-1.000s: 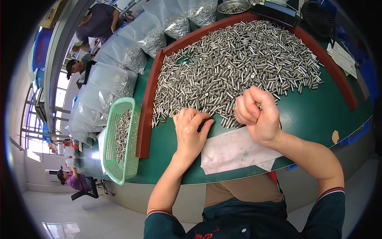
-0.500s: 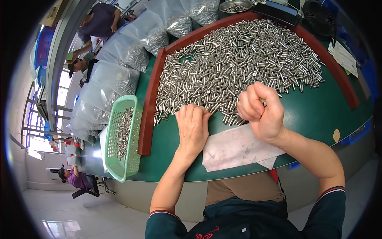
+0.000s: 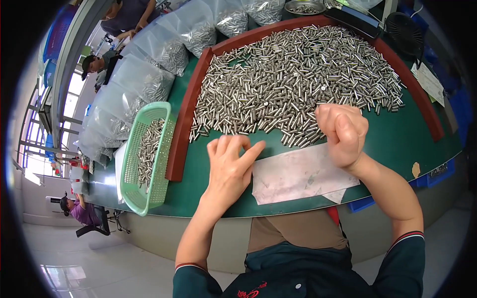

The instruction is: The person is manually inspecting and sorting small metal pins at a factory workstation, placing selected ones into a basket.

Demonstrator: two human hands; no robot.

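Left hand (image 3: 229,168) has fingers parted; right hand (image 3: 344,133) is clenched, contents hidden. Looks like handling metal pins (image 3: 288,82); gathering more calls for reaching forward.

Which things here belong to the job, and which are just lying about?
Likely the job:
small silver metal cylinders, heaped before left hand and right hand
reddish rails edging the heap
green perforated plastic basket holding similar pieces

Likely just lying about:
round black fan
white paper sheets
flat tan scrap

Two hands (image 3: 228,166) (image 3: 343,134), three co-workers (image 3: 88,212), one mint-green basket (image 3: 159,191) and one fan (image 3: 403,36) are spotted; metal pins (image 3: 298,69) can't be counted, lol.
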